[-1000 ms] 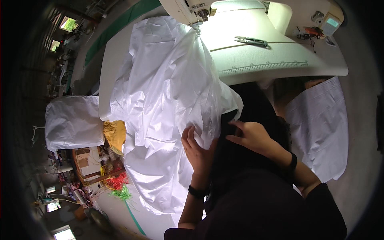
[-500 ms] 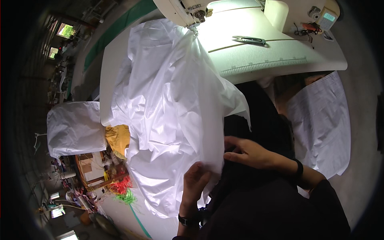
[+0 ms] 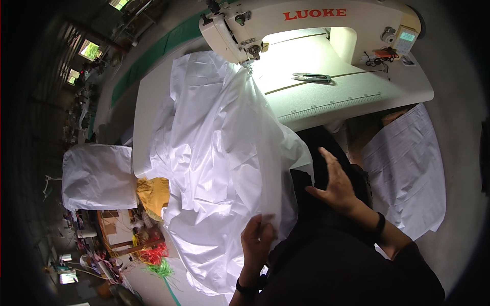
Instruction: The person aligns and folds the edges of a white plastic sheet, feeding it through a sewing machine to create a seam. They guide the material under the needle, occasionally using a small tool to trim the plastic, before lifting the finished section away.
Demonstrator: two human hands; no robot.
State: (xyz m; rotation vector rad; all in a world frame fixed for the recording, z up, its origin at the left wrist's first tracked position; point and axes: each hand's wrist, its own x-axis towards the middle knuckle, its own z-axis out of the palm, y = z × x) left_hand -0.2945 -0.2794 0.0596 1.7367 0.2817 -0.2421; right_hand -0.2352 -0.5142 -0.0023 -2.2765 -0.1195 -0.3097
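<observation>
A large white cloth (image 3: 219, 168) hangs in folds from under the needle of a sewing machine (image 3: 240, 38) and drapes down over my lap. My left hand (image 3: 256, 242) is at its lower right edge, fingers curled against the cloth; motion smears the fingertips, so whether they grip it is unclear. To the right, my right hand (image 3: 334, 186) hovers over my dark clothing, fingers stretched and thumb apart, holding nothing. It is clear of the cloth's edge.
Thread snips (image 3: 312, 77) lie on the machine table (image 3: 326, 104), near a cable bundle (image 3: 382, 57). More white cloth hangs at the right (image 3: 408, 173), and a white covered pile (image 3: 97, 176) stands left. Beside that are yellow cloth (image 3: 153, 196) and red and green strands (image 3: 154, 252).
My right hand has left the cloth edge, moving up and right with its fingers spreading. My left hand stays at the edge, fingers moving. The view has tilted up, showing more of the machine.
</observation>
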